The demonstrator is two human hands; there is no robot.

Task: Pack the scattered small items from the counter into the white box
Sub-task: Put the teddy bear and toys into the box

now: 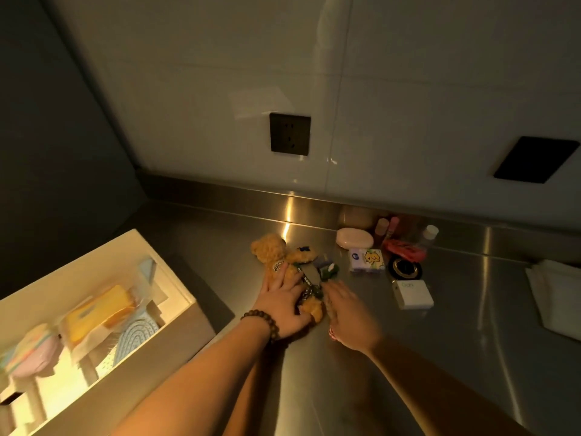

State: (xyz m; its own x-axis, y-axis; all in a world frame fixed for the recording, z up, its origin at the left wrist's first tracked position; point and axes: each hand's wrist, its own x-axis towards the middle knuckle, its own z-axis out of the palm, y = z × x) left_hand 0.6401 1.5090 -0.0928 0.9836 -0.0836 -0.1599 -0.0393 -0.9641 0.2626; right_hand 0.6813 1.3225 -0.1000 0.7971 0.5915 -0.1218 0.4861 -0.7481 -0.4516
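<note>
plush bear [276, 256]: tan, fuzzy, green ribbon, mid-counter
left hand [283, 302]: fingers flat on it
right hand [349, 313]: blurred, fingers straight

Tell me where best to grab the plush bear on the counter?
Take the plush bear around its torso, from above. It lies flat on the steel counter with the left hand already resting there; the soft, narrow middle should squeeze easily, and the green strap stays gathered.

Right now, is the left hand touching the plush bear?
Touching. The head view shows the left hand lying flat on the plush bear, its straight fingers overlapping the toy's body with no gap.
</note>
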